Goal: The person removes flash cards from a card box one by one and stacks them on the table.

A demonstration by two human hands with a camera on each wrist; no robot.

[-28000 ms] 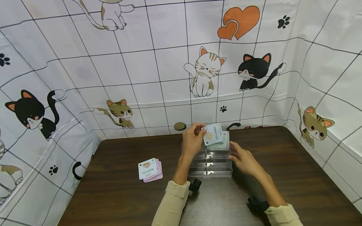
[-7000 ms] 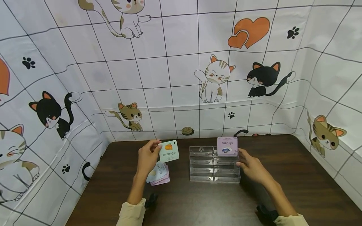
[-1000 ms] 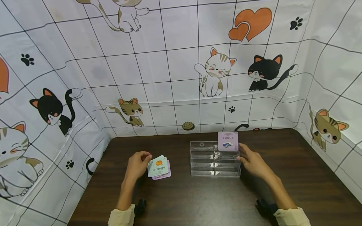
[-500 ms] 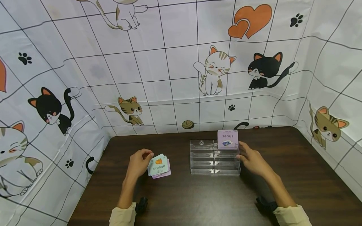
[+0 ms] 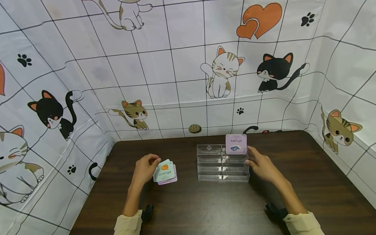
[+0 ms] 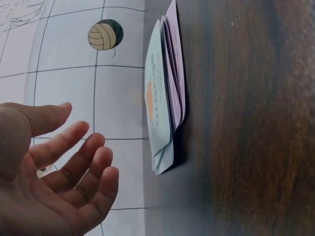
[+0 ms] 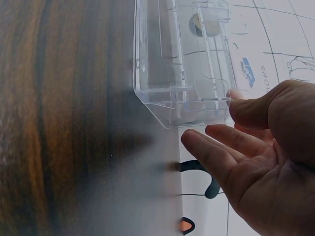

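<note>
Head view, from the left: the bare left hand (image 5: 144, 169) is empty, fingers loosely bent, just beside a pile of rounded-square printed cards (image 5: 164, 172), a pale-green "orange" card on top. Beyond stands a clear plastic tiered rack (image 5: 209, 169) bearing one purple "shoes" card (image 5: 236, 144) (upside down) at its rear right; apparently only that card remains unstacked. The bare right hand (image 5: 262, 166), fingers apart, holds no card; its contact with the rack is unclear. Overlap hides the pile's count.
</note>
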